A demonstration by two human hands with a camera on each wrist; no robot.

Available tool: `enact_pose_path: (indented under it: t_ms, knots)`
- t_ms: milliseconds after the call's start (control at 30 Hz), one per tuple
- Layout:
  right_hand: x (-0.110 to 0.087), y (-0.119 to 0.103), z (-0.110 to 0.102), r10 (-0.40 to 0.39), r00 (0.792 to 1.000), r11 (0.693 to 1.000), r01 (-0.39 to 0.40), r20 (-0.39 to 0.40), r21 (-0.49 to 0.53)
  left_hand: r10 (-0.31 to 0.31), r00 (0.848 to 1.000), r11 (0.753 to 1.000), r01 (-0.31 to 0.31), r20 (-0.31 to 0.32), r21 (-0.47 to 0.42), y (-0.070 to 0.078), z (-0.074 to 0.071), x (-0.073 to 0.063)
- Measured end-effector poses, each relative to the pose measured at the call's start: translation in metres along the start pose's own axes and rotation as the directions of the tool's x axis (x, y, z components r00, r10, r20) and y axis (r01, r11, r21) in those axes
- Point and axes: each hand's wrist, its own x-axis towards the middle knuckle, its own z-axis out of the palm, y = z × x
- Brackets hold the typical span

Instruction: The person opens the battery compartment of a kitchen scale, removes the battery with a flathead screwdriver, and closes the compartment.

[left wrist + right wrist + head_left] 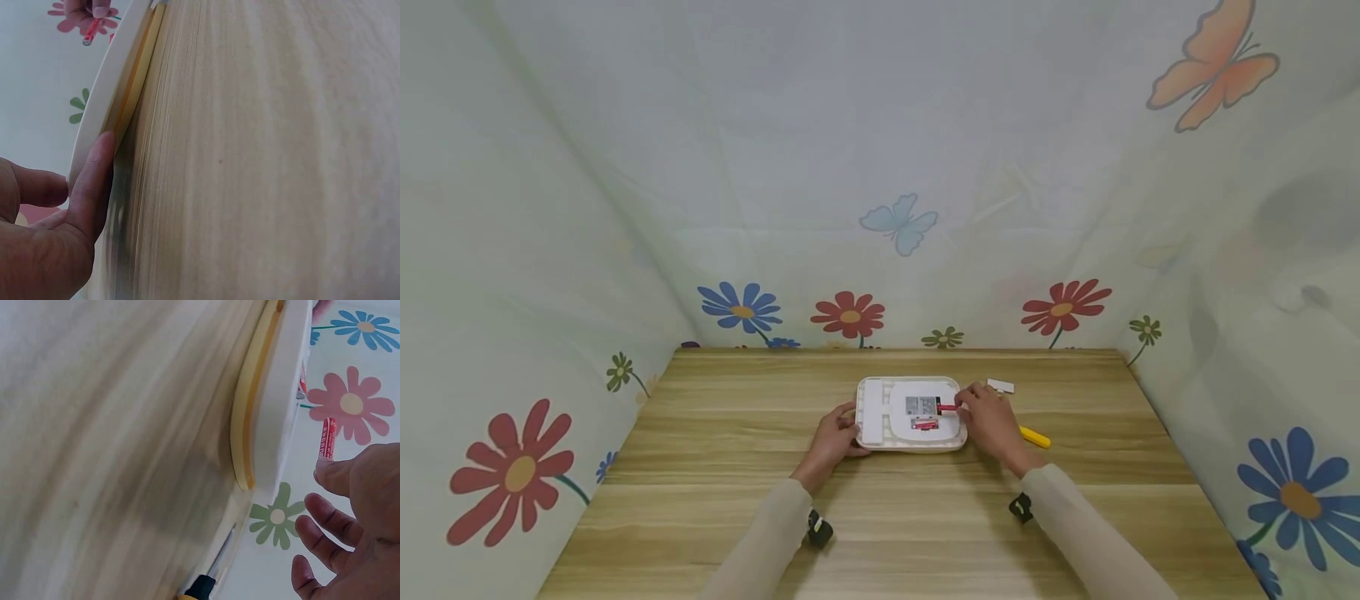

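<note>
A white rounded device (872,417) lies on the table with its battery compartment facing up. My left hand (833,433) grips its left end, thumb on one face and fingers along the edge below, as the left wrist view shows. Between thumb and fingertips, my right hand (990,419) pinches a red battery (327,439) over the right part of the compartment. Another red battery (927,426) sits in the lower slot. Beside the slots is a grey printed label (917,406). From the side, a yellow-orange rim (245,425) shows under the white body.
A small white cover (1001,386) lies on the table behind my right hand. To the right of that hand is a screwdriver with a yellow handle (1034,437) and a thin metal shaft (222,553). Flower-printed cloth (895,292) walls the table's back and sides.
</note>
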Motion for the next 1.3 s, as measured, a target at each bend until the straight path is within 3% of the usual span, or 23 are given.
enact_pose_path:
  t_ms: [367,800,1067,1300]
  knots:
    - [0.005,0.005,-0.018,-0.01,0.999,1.0,0.009,-0.047,-0.009,0.004,1.0,1.0,-0.004,0.012,0.002,0.007,-0.001,-0.005]
    - [0.016,0.019,-0.029,0.05,0.998,0.999,-0.05,-0.033,0.002,0.0,1.0,1.0,0.0,0.006,0.01,0.006,-0.001,-0.004]
    - [0.025,0.031,-0.039,0.007,0.998,1.0,-0.008,-0.06,-0.013,-0.001,1.0,1.0,0.001,0.021,0.014,0.006,-0.001,-0.006]
    - [0.035,0.038,-0.044,0.047,0.999,0.999,-0.047,0.012,0.002,-0.001,0.999,1.0,0.001,0.037,0.014,0.019,0.0,-0.014]
